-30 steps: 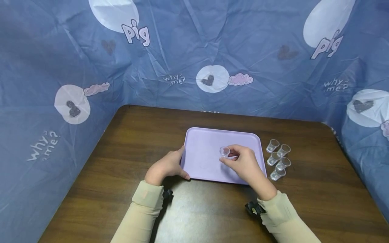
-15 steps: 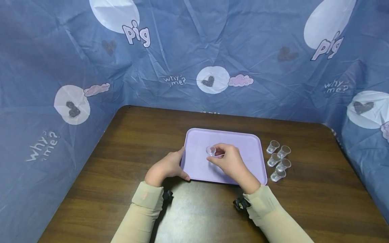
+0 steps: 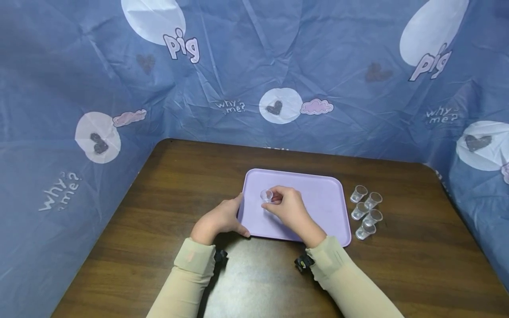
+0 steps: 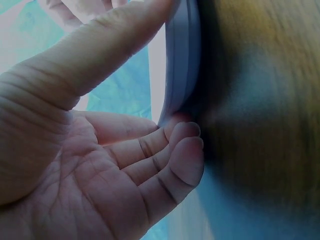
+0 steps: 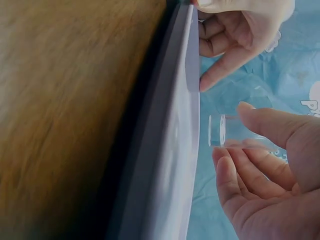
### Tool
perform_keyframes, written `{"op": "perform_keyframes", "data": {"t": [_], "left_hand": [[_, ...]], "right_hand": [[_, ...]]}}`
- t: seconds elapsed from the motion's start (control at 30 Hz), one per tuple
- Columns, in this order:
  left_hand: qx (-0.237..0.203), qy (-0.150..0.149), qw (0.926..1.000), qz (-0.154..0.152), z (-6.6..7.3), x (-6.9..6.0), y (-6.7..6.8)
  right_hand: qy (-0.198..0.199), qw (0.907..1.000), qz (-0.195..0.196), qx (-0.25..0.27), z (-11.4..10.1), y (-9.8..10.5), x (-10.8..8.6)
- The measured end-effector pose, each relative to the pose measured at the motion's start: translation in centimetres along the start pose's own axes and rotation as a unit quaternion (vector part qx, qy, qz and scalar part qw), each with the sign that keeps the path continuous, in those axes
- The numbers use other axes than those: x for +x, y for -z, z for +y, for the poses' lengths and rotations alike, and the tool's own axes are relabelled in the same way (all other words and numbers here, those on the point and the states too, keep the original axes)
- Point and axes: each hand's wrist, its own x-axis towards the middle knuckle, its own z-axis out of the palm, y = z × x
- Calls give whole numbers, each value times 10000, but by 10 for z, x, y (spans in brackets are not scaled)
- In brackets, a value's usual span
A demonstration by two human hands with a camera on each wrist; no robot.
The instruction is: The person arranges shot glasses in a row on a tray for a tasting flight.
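Note:
A small clear plastic cup (image 3: pixel 266 195) is pinched upright between the thumb and fingers of my right hand (image 3: pixel 290 211). It is over the left half of a lilac tray (image 3: pixel 314 212). In the right wrist view the cup's base (image 5: pixel 216 131) appears slightly apart from the tray. My left hand (image 3: pixel 221 219) holds the tray's near left corner, thumb at the front edge and fingers along the left side. The left wrist view shows its fingertips (image 4: pixel 186 160) curled against the rim (image 4: pixel 182 55).
Several more clear cups (image 3: pixel 373 217) stand in a close group just right of the tray. Both lie on a brown wooden table (image 3: pixel 191 176). A blue printed cloth (image 3: pixel 222 66) hangs behind the table and at its sides.
My right hand has carried the cup leftward over the tray, slowing in the last half second. The left hand stays at the tray's corner, and the grouped cups have not moved.

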Motion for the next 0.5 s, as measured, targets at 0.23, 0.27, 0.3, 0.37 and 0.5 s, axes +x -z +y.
{"op": "perform_keyframes", "data": {"t": [0.23,0.27,0.3,0.37,0.5], "left_hand": [[89,-34,10000,23,-3,2,-1],[100,-49,9999,21,-3,2,-1],[105,-69,9999,25,-3,2,-1],[103,-91,9999,24,-3,2,-1],[62,-114,9999,33,-2,2,-1]], "right_hand": [[27,10000,-13,-55,2,-16,10],[37,10000,-20,-57,2,-18,11],[49,10000,-32,-51,2,-20,11],[61,10000,-34,-55,3,-23,12],[26,10000,-43,-49,6,-28,14]]}}
